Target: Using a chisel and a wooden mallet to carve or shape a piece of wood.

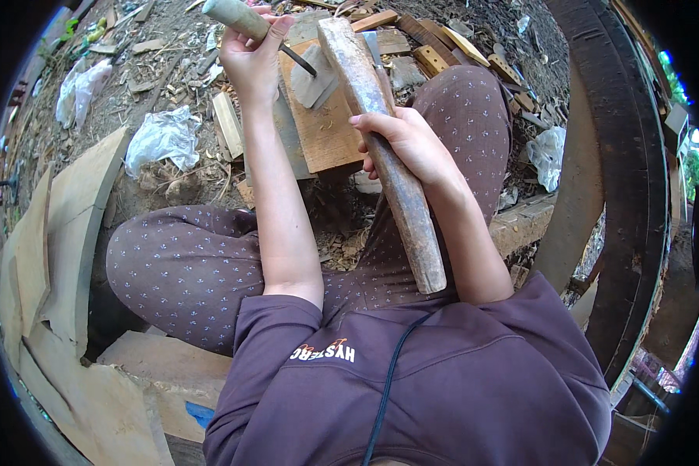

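My left hand (250,62) is closed around a chisel (235,17) with a thick round wooden handle. Its thin dark metal shaft slants down to the right, and the tip is at a small flat greyish piece (315,84); whether it touches cannot be made out. That piece lies on a brown wooden block (330,138) in front of my legs. My right hand (412,147) grips a long, worn wooden club (402,198) around its middle. The club's far end lies over the block's right side in view, and its near end points toward my body.
Crumpled white plastic bags (163,140) lie on the littered ground to the left, another bag (547,158) to the right. Wood offcuts (435,58) are scattered beyond the block. Broken boards (70,241) stand at the left, and a dark curved beam (633,179) rises at the right.
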`<state>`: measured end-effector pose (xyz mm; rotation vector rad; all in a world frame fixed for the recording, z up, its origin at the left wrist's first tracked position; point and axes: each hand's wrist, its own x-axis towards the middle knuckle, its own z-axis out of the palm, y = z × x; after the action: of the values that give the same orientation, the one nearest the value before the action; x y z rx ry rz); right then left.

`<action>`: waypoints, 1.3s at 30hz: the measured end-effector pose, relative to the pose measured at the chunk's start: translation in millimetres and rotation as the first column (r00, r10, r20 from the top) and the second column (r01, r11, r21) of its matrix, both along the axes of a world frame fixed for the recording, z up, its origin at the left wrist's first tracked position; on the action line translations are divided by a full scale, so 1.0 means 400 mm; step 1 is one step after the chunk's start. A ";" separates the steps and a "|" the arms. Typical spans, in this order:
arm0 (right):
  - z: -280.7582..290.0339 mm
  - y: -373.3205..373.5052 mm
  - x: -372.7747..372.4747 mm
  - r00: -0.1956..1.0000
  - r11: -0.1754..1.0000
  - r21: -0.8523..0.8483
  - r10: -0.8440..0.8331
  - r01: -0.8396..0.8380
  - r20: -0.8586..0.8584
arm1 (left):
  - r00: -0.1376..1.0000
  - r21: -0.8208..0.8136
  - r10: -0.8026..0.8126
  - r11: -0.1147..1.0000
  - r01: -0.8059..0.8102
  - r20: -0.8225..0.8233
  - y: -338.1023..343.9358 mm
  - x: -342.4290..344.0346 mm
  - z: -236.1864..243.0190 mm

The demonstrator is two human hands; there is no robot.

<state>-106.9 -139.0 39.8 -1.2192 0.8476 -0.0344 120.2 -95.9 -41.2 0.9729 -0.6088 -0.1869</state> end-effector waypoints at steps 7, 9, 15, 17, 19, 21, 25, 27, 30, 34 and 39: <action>-0.002 -0.003 -0.001 0.999 0.999 0.005 0.039 -0.039 -0.004 | 0.969 0.163 0.162 0.967 -0.194 0.189 -0.014 -0.017 0.000; 0.003 -0.001 -0.002 0.999 0.999 0.008 0.034 -0.034 -0.002 | 0.958 0.197 0.189 0.953 -0.232 0.214 -0.024 -0.034 -0.008; 0.022 -0.001 -0.003 0.999 0.999 0.010 0.039 -0.039 -0.015 | 0.944 0.182 0.231 0.944 -0.276 0.236 -0.041 -0.058 -0.003; 0.024 0.000 -0.005 0.999 0.999 0.010 0.037 -0.037 -0.003 | 0.956 0.124 0.215 0.962 -0.242 0.200 -0.042 -0.056 0.005; 0.023 -0.001 -0.007 0.999 0.999 0.010 0.037 -0.037 0.008 | 0.933 0.032 0.310 0.947 -0.321 0.181 -0.039 -0.046 0.017; 0.022 -0.002 -0.009 0.999 0.999 0.017 0.044 -0.044 0.005 | 0.926 0.033 0.333 0.938 -0.344 0.177 -0.038 -0.049 0.023; 0.019 -0.005 -0.011 0.999 0.999 0.022 0.042 -0.041 -0.025 | 0.917 0.097 0.344 0.925 -0.368 0.201 -0.036 -0.051 0.012; 0.025 -0.002 -0.010 0.999 0.999 0.006 0.049 -0.049 -0.020 | 0.917 0.094 0.352 0.923 -0.374 0.190 -0.035 -0.049 0.008; 0.029 0.000 -0.010 0.999 0.999 0.006 0.041 -0.041 -0.022 | 0.914 0.078 0.353 0.924 -0.374 0.199 -0.037 -0.048 0.006; 0.022 -0.006 -0.011 0.998 0.998 0.007 0.064 -0.064 -0.016 | 0.915 0.073 0.357 0.924 -0.375 0.189 -0.037 -0.052 0.008; 0.009 -0.003 -0.009 0.999 0.999 0.003 0.032 -0.032 0.013 | 0.918 0.040 0.366 0.926 -0.375 0.153 -0.031 -0.045 0.008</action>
<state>-110.5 -140.2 43.2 -1.2278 0.8159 -0.0149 102.2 -108.2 -38.2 1.1574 -0.5388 0.2032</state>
